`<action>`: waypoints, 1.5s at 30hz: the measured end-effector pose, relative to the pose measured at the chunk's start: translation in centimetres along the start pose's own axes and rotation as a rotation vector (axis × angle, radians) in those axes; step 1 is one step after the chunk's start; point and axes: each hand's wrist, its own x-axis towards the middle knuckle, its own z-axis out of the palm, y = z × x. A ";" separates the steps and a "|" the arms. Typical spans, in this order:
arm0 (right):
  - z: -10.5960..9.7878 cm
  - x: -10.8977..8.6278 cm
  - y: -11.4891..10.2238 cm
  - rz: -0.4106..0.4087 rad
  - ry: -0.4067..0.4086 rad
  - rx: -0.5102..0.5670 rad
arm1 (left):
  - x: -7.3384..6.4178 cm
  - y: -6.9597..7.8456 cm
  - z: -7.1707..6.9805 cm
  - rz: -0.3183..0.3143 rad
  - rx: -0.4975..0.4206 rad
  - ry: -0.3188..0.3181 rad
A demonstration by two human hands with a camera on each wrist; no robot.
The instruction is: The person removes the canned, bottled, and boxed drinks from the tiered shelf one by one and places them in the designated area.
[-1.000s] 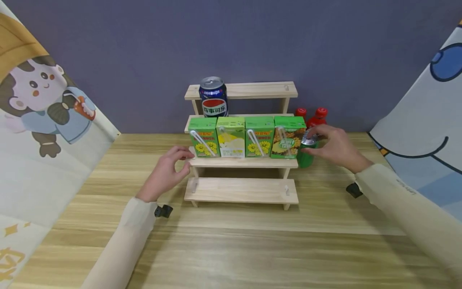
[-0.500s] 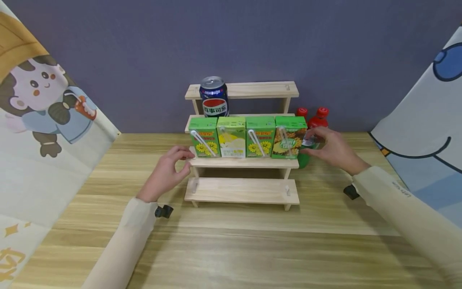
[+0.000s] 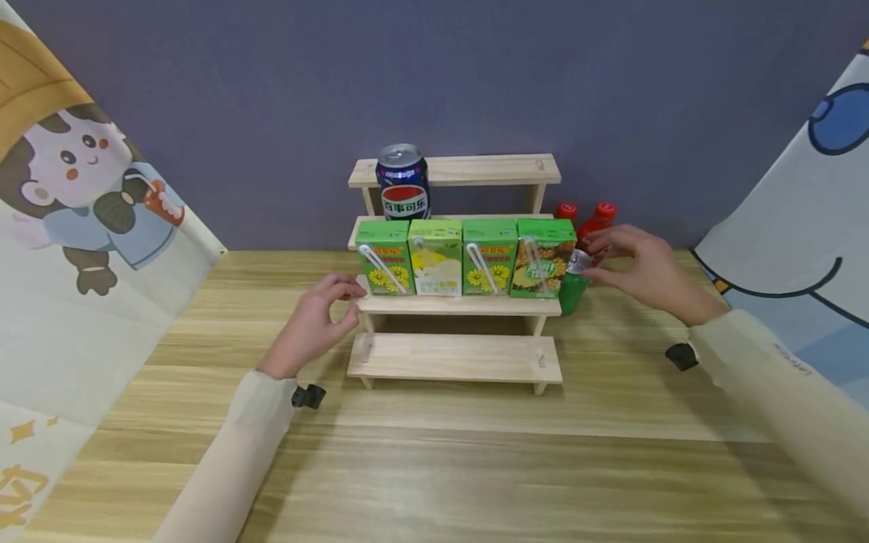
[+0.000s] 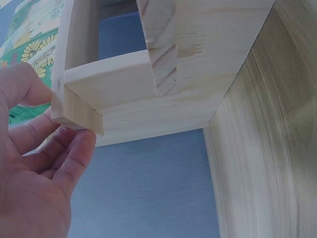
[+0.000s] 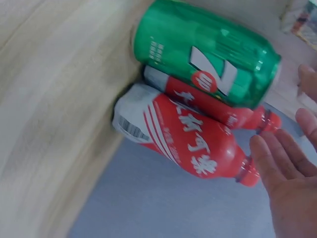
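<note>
My left hand pinches the left end of a tiered wooden shelf. In the left wrist view the thumb lies over the board's end and the fingers curl under it. My right hand is spread just right of a green soda can, which stands upright on the table by the shelf's right end. In the right wrist view those fingers are relaxed near the tops of two red-capped bottles, with nothing gripped. The bottles stand behind the can.
Several green juice boxes stand in a row on a middle tier. Behind them a blue Pepsi can stands on a higher tier. A dark wall panel backs the shelf; printed panels rise left and right.
My right hand moved slightly left with the green can, then let it go and drew back to the right. The can sits a little nearer the shelf. The left hand has kept its place.
</note>
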 end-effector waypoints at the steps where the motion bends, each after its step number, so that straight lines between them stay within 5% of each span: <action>1: -0.3 -0.1 -0.2 -0.012 0.018 -0.022 | 0.0 0.0 0.0 0.000 0.001 0.000; 11: -3.6 0.7 -2.7 -0.189 0.203 -0.055 | -0.1 0.2 0.3 -0.003 -0.006 -0.013; 19: -5.6 3.3 -7.1 -0.280 0.233 -0.063 | -0.1 0.2 0.3 -0.004 -0.002 -0.008; 31: -3.7 6.2 -14.5 -0.451 0.133 0.022 | -0.2 0.2 0.2 -0.004 0.008 -0.011; 39: -1.6 10.0 -17.4 -0.435 -0.012 -0.014 | -0.1 0.2 0.1 -0.011 0.011 -0.012; 45: -0.4 13.7 -18.8 -0.312 -0.146 -0.077 | -0.1 0.1 0.2 -0.007 0.010 -0.007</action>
